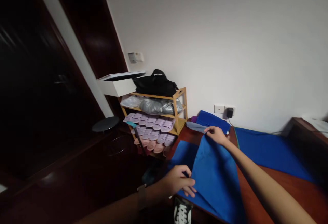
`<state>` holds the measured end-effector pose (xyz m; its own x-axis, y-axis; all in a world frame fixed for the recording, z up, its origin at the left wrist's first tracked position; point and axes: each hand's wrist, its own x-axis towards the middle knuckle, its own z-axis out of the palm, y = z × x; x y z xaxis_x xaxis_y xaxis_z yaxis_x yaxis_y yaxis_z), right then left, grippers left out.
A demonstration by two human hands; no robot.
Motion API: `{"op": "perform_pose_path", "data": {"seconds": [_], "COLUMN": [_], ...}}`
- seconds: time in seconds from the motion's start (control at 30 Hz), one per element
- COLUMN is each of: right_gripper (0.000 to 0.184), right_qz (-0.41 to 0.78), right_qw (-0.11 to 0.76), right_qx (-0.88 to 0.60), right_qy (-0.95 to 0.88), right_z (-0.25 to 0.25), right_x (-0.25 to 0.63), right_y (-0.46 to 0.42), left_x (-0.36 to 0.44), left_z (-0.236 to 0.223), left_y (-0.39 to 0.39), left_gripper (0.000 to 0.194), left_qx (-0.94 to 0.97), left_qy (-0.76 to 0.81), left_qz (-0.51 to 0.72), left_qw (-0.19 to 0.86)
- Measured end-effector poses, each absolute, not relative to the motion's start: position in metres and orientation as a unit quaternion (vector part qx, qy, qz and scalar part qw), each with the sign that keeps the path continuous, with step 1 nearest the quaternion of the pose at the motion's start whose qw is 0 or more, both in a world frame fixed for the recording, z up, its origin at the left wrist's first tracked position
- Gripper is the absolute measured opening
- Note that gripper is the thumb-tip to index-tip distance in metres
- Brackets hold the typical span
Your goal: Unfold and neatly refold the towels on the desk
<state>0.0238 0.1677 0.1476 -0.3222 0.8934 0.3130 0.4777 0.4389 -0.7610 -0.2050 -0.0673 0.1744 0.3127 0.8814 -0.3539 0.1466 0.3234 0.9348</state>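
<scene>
A blue cloth (215, 176) lies partly folded on a reddish-brown wooden table (282, 186). My left hand (179, 182) pinches the cloth's near left edge, fingers closed on it. Farther away, my right hand (216, 134) grips the cloth's far corner, arm stretched out over the table. A folded flap of the cloth runs between the two hands.
A second blue cloth (266, 149) lies on the table to the right. A folded blue stack (212, 120) sits by the wall near a socket with a charger (229, 112). To the left, a wooden rack (159, 118) holds slippers and bags. A dark door is at far left.
</scene>
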Motion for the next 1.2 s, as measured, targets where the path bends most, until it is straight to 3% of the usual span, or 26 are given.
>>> {"op": "perform_pose_path", "data": {"seconds": [0.2,0.33,0.5,0.8,1.07,1.2], "right_gripper": [0.031,0.032,0.028,0.038,0.028,0.025], "right_qz": [0.21,0.145,0.101,0.14,0.183,0.203], "right_qw": [0.225,0.137,0.076,0.095,0.153,0.183], "right_qx": [-0.415,-0.417,-0.433,-0.426,-0.389,-0.351], "right_qy": [-0.856,-0.886,-0.892,-0.889,-0.89,-0.896], "right_z": [0.123,0.09,0.054,0.027,0.026,0.04], "right_x": [-0.113,-0.156,-0.162,-0.158,-0.154,-0.139], "right_y": [0.18,0.184,0.186,0.202,0.204,0.195], "left_x": [-0.289,-0.31,-0.323,-0.319,-0.32,-0.32], "left_z": [0.088,0.031,0.005,-0.009,-0.01,-0.007], "left_y": [-0.079,-0.082,-0.088,-0.097,-0.105,-0.1], "left_gripper": [0.042,0.042,0.042,0.039,0.058,0.057], "left_qx": [0.452,0.466,0.502,0.437,0.418,0.428], "left_qy": [0.584,0.641,0.699,0.707,0.703,0.702], "left_qz": [0.412,0.397,0.351,0.444,0.475,0.461], "left_qw": [0.534,0.463,0.368,0.335,0.324,0.334]}}
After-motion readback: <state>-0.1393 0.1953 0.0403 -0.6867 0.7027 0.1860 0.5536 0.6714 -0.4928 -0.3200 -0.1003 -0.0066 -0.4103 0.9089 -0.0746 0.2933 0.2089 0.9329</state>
